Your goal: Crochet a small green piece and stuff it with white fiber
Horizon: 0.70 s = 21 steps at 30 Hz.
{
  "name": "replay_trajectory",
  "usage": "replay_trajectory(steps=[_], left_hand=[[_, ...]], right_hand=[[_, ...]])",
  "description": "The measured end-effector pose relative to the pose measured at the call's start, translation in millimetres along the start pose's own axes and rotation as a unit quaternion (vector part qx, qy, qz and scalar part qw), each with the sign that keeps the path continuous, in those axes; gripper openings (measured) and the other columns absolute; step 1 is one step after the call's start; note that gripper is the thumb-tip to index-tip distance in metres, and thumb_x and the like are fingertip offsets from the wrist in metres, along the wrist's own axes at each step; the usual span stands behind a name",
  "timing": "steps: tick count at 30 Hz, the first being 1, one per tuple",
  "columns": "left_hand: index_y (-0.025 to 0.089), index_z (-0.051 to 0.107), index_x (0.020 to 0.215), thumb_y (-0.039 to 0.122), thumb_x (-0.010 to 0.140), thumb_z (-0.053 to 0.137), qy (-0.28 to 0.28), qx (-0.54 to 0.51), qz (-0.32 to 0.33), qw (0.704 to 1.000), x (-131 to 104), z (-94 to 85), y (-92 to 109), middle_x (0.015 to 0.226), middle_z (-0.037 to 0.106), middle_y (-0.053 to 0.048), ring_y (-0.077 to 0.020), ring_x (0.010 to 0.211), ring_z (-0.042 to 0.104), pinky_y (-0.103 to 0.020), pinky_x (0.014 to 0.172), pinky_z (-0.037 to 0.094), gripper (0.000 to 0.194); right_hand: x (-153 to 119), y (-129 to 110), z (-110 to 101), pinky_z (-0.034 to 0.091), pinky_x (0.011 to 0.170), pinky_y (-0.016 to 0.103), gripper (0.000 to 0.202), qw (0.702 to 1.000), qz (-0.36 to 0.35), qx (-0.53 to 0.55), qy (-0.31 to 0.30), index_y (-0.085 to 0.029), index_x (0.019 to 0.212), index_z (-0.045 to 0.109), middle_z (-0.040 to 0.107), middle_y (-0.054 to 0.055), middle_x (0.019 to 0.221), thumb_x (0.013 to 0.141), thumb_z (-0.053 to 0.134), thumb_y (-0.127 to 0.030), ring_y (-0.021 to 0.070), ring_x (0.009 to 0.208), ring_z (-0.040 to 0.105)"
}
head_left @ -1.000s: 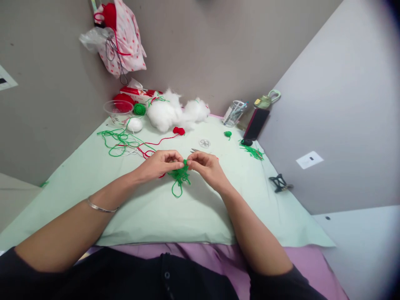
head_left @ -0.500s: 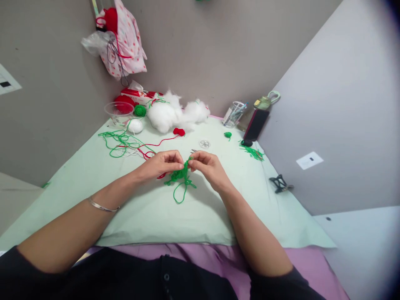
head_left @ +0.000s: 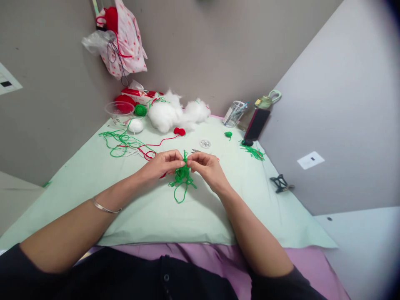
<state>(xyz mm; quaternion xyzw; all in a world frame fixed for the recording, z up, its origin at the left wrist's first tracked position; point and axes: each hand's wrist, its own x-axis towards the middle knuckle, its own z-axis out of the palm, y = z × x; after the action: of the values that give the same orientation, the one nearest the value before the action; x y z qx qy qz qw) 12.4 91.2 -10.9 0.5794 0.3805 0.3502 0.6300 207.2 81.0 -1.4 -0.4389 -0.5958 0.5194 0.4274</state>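
Observation:
Between my hands is a tangled bunch of green yarn [head_left: 182, 174], with a loop hanging onto the cloth and a short end standing up above my fingertips. My left hand [head_left: 165, 163] pinches it from the left, thumb against forefinger. From the right, my right hand [head_left: 206, 166] pinches the same yarn, its fingertips almost touching the left ones. Scissors [head_left: 196, 151] lie just beyond my right hand, partly covered by it. A bit of red yarn [head_left: 163, 175] peeks out under my left hand.
White stuffing [head_left: 165, 114] lies at the back, beside a green yarn ball [head_left: 140, 110] and a clear tub [head_left: 119, 112]. Loose strands [head_left: 117, 141] spread at left. A small clear dish [head_left: 205, 143] sits centrally; a phone [head_left: 257, 124] leans against a bottle at right.
The green yarn between my fingers has turned more upright, and its top end now sticks up above them. My hands have shifted only slightly; more of the scissors shows.

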Motion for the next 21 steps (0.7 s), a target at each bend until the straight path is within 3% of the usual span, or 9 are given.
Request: replay_trajectory(steps=[4,8,16,21], left_hand=[[0.018,0.06,0.074,0.039,0.082,0.074,0.0,0.017,-0.009,1.0,-1.4,3.4,3.1,0.053,0.045,0.006,-0.0075,0.048,0.034,-0.023,0.047,0.021,0.026],[0.019,0.065,0.087,0.039,0.083,0.074,0.028,0.01,0.002,1.0,-1.5,3.9,1.5,0.056,0.05,0.006,-0.0088,0.051,0.039,-0.022,0.049,0.025,0.023],[0.02,0.053,0.075,0.032,0.078,0.073,0.054,-0.082,0.026,0.995,2.9,-2.7,-0.7,0.056,0.04,0.008,-0.0074,0.052,0.038,-0.021,0.054,0.033,0.024],[0.019,0.059,0.075,0.034,0.08,0.075,0.03,-0.083,0.004,0.996,0.3,2.8,0.8,0.054,0.041,0.007,-0.0075,0.048,0.035,-0.021,0.048,0.027,0.023]], right_hand=[[0.0,1.0,0.7,0.042,0.063,0.027,0.014,1.0,0.0,-0.012,0.01,-0.017,0.077,0.07,0.062,-0.003,0.067,0.073,0.072,-0.03,0.0109,0.063,0.053],[0.9,2.3,-0.8,0.041,0.064,0.027,0.013,1.0,0.016,-0.013,0.005,-0.017,0.076,0.068,0.062,-0.003,0.067,0.073,0.069,-0.029,0.0107,0.063,0.052],[-0.8,-1.8,-2.8,0.041,0.065,0.028,0.006,0.999,0.018,0.0,-0.047,-0.019,0.072,0.063,0.058,-0.004,0.067,0.071,0.065,-0.024,0.0107,0.063,0.05],[-2.3,-2.7,-2.8,0.043,0.068,0.028,0.023,0.999,-0.004,0.017,-0.04,-0.019,0.088,0.067,0.062,-0.002,0.081,0.075,0.077,-0.036,0.0112,0.069,0.053]])
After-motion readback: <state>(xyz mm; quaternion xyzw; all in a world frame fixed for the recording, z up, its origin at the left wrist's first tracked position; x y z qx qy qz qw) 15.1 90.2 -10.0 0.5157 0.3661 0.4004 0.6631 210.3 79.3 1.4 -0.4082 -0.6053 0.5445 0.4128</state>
